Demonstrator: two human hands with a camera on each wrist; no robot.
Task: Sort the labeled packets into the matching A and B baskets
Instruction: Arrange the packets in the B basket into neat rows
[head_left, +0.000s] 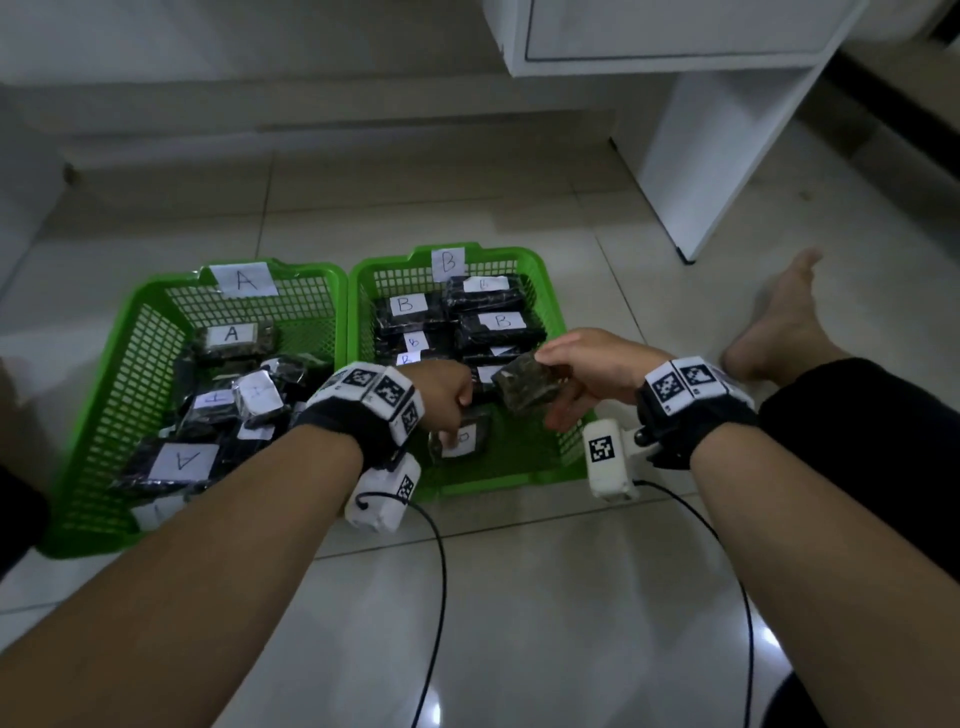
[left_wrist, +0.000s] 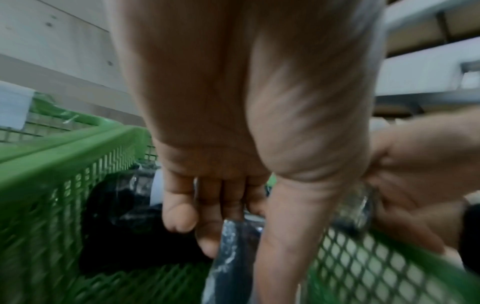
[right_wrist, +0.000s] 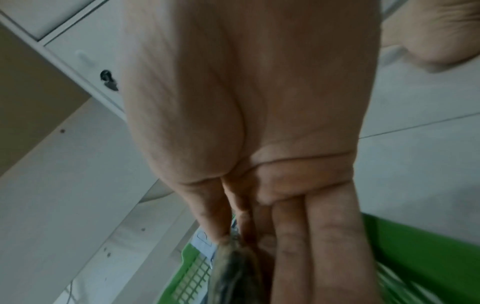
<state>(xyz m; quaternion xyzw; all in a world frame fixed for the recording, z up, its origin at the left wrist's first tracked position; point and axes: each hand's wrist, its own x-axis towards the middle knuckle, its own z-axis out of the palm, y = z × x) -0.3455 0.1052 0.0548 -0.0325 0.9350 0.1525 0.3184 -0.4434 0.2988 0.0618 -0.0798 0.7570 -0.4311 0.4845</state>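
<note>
Two green baskets stand side by side on the floor: basket A (head_left: 119, 389) on the left and basket B (head_left: 493, 475) on the right. Each holds several dark packets with white letter labels. My left hand (head_left: 457, 415) reaches down into the front of basket B and pinches a dark packet (head_left: 460, 439) with a white label; its letter is unclear. The left wrist view shows thumb and fingers of my left hand (left_wrist: 233, 224) closed on that packet (left_wrist: 233, 257). My right hand (head_left: 550, 384) holds another dark packet (head_left: 524, 387) above basket B, its label hidden. My right hand (right_wrist: 241, 234) pinches this packet (right_wrist: 233, 271).
A white cabinet leg (head_left: 717, 156) stands at the back right. A bare foot (head_left: 779, 322) lies right of basket B. Two black cables (head_left: 441, 571) run from the wrist cameras across the tiled floor toward me.
</note>
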